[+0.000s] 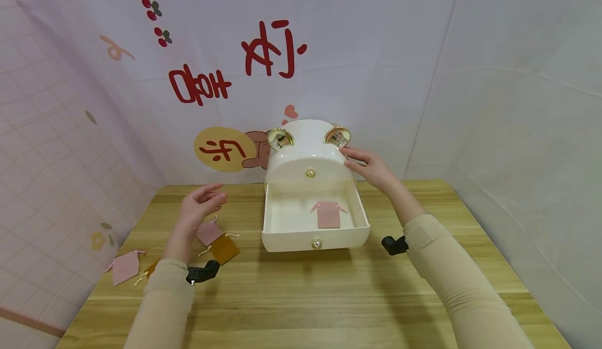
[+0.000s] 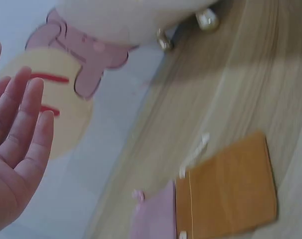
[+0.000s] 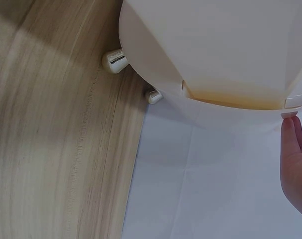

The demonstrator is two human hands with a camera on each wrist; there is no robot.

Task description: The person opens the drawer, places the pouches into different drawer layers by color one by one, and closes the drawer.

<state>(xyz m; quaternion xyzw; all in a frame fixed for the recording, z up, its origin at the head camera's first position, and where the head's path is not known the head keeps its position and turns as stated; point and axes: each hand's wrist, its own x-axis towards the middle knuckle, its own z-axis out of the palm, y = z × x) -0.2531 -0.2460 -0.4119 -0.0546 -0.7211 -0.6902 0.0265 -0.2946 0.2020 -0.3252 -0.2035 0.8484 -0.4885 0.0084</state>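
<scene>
A white storage box (image 1: 308, 137) with gold ear-like ornaments stands at the back of the table, its lower drawer (image 1: 289, 241) pulled out. In that drawer lies a small pink drawstring pouch (image 1: 328, 216). My right hand (image 1: 374, 170) touches the box's right side below the gold ornament, fingers fairly straight; some fingertips are hidden in the right wrist view. Over the table left of the box hovers my left hand (image 1: 198, 209), fingers relaxed and holding nothing. Below it are a pink pouch (image 1: 208, 232) and a mustard-brown pouch (image 2: 228, 186), side by side.
Farther left lie another pink pouch (image 1: 125, 268) and a second brown pouch (image 1: 151, 269), partly covered by the left arm. A printed cloth wall (image 1: 376, 41) rises behind the wooden table (image 1: 291, 302). Short gold feet (image 3: 114, 61) support the box.
</scene>
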